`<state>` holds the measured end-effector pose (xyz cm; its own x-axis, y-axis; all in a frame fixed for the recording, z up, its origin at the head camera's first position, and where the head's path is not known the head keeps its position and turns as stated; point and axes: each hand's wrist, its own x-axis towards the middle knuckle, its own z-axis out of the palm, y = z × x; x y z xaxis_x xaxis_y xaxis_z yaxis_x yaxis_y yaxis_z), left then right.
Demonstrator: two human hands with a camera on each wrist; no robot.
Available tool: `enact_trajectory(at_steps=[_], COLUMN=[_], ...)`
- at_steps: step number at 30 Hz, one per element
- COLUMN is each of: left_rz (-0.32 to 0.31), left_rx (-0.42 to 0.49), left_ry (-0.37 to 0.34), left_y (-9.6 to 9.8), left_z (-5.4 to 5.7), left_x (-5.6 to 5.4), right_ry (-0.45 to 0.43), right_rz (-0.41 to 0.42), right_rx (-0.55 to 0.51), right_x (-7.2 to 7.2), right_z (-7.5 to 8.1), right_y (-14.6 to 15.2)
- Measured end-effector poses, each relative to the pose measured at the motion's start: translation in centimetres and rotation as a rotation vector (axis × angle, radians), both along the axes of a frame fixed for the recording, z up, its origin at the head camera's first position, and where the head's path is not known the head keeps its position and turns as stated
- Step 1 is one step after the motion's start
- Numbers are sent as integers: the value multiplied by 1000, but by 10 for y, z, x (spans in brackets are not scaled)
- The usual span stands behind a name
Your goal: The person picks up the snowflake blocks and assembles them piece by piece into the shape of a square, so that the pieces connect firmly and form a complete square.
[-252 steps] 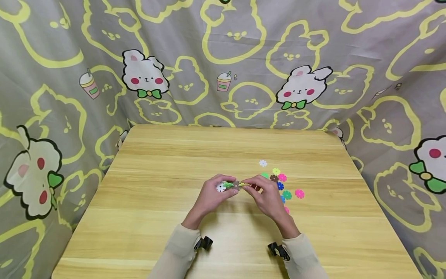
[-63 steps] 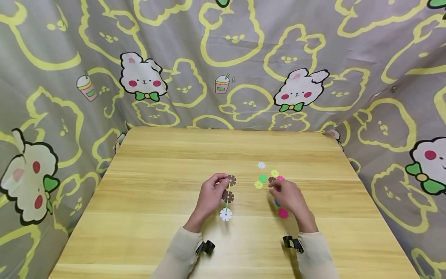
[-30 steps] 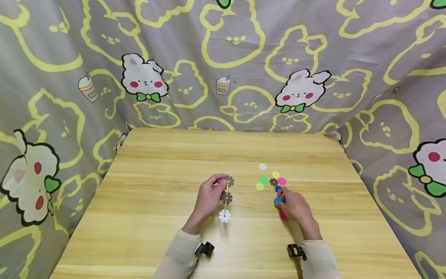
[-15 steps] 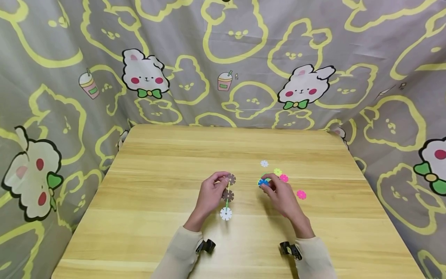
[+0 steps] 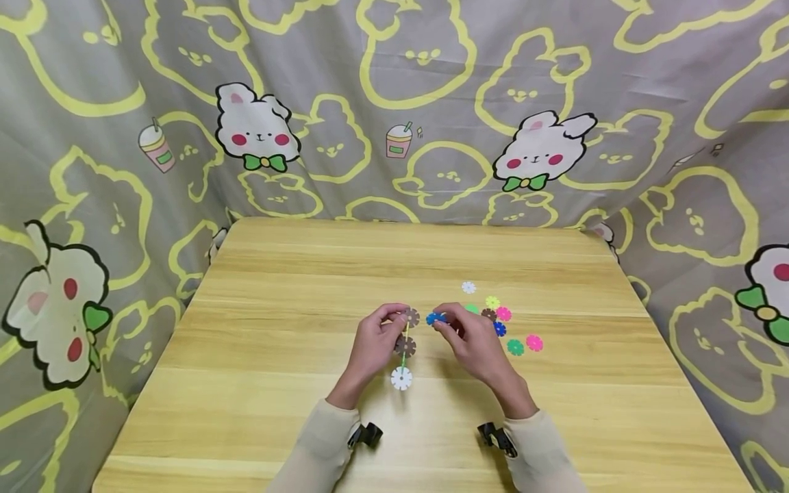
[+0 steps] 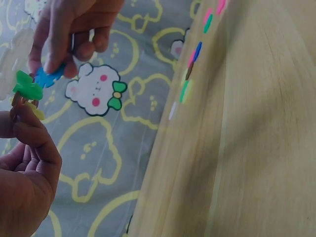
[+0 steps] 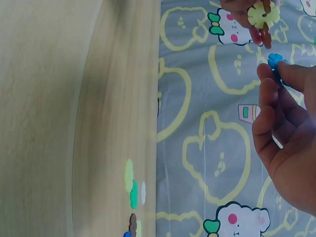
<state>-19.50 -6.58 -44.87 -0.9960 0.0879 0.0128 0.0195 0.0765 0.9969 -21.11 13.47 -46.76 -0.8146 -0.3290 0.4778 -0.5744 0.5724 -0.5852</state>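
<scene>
My left hand [image 5: 372, 342] pinches the upper end of a chain of notched plastic snowflake discs above the table. A brown disc [image 5: 413, 317] is at the top, a second brown disc [image 5: 405, 346] lower down, and a white disc [image 5: 401, 378] at the bottom. Between them a yellow disc [image 7: 257, 16] and a green disc [image 6: 28, 88] stand crosswise. My right hand [image 5: 481, 346] pinches a blue snowflake disc [image 5: 435, 319] between thumb and fingertips. It is just right of the top brown disc, with a small gap between them.
Loose discs lie on the wooden table [image 5: 259, 342] beyond and right of my right hand: a white one [image 5: 469, 287], a yellow one [image 5: 492, 301], a dark blue one [image 5: 500, 329], a teal-green one [image 5: 515, 347] and several others. A patterned curtain [image 5: 345, 137] surrounds the table.
My right hand has picked up the blue disc from the loose ones and carried it left to the chain. Since the oldest frame the chain has gained a second brown disc. My left hand stays nearly still.
</scene>
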Motion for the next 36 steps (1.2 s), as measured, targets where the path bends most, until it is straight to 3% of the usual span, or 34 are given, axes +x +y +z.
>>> enact_trajectory(at_steps=[11,18,36], left_rz=[-19,-15,-34], left_rx=[18,23,91], left_ry=[0,-3,-31], left_y=[3,3,6], left_z=[-2,-3,-7], left_x=[1,1,0], right_ry=[81,156,187], right_rz=[62,11,0], right_rx=[-12,13,-37], right_x=[-2,-1,-1], right_z=[-2,-5,-12], right_y=[-7,-8,-10])
